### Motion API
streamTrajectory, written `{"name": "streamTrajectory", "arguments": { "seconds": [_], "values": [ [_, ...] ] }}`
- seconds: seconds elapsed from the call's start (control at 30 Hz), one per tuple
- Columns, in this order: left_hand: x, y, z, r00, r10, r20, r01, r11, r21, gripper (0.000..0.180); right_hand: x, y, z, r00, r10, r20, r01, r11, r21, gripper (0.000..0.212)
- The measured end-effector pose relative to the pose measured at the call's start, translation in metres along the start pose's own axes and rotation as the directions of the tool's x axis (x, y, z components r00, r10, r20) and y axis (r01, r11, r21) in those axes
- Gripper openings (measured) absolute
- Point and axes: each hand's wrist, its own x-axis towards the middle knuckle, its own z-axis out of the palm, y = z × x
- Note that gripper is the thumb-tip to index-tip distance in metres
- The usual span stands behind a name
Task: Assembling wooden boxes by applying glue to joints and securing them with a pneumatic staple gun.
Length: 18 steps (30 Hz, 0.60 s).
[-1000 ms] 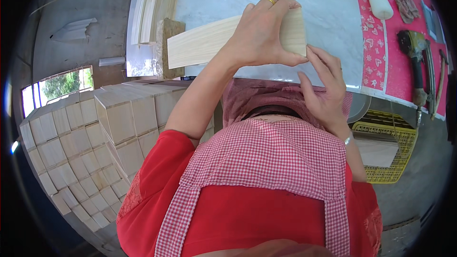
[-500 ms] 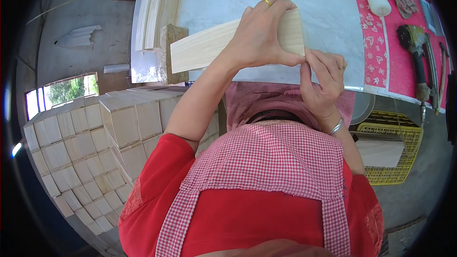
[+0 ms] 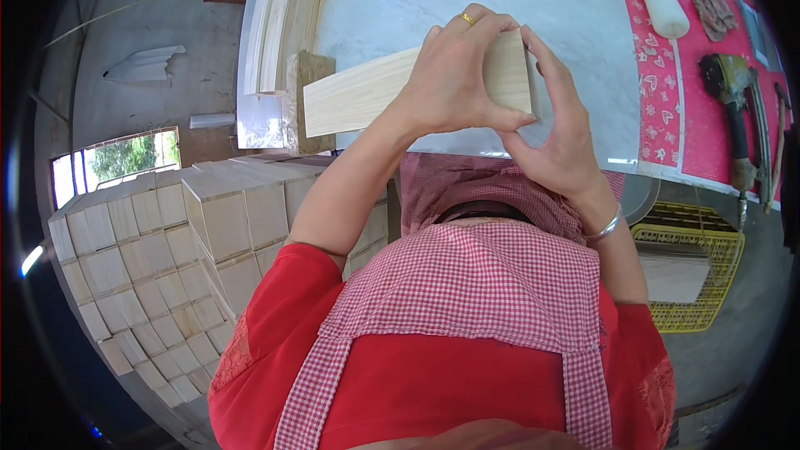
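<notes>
A long pale wooden board [image 3: 362, 87] lies over the table, its left end against a rough-edged wooden block [image 3: 307, 108]. My left hand [image 3: 454, 71] grips it from above near its right end, thumb at the near edge and fingers over the far edge; a gold ring is on one finger. My right hand [image 3: 562, 121] closes round the right end, with a fingertip at the far corner and the thumb under the near corner. What lies beneath the board is hidden.
Upright pale boards [image 3: 287, 29] stand at the table's far left. On the pink cloth at right are a white squeeze bottle [image 3: 664, 4], a rag [image 3: 711, 7] and an air nailer [image 3: 733, 108]. Stacked wooden boxes [image 3: 137, 258] fill the lower left. A yellow crate [image 3: 692, 317] stands at lower right.
My right hand has gone from a pinch at the near right corner to spanning the board's right end. The left hand keeps its grip. The whole view has shifted slightly.
</notes>
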Motion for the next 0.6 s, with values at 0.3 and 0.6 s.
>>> {"name": "streamTrajectory", "arguments": {
  "seconds": [0.3, 0.6],
  "values": [
    [0.001, 0.000, 0.001, 1.000, -0.013, -0.003, 0.013, 1.000, 0.002, 0.085, -0.036, -0.026, -0.024, 0.986, 0.115, 0.118, -0.120, 0.992, 0.032, 0.080],
    [0.002, -0.001, 0.001, 0.999, 0.031, -0.040, -0.031, 1.000, 0.002, 0.083, -0.040, -0.034, -0.029, 0.980, 0.148, 0.137, -0.143, 0.989, -0.041, 0.075]
  ]
}}
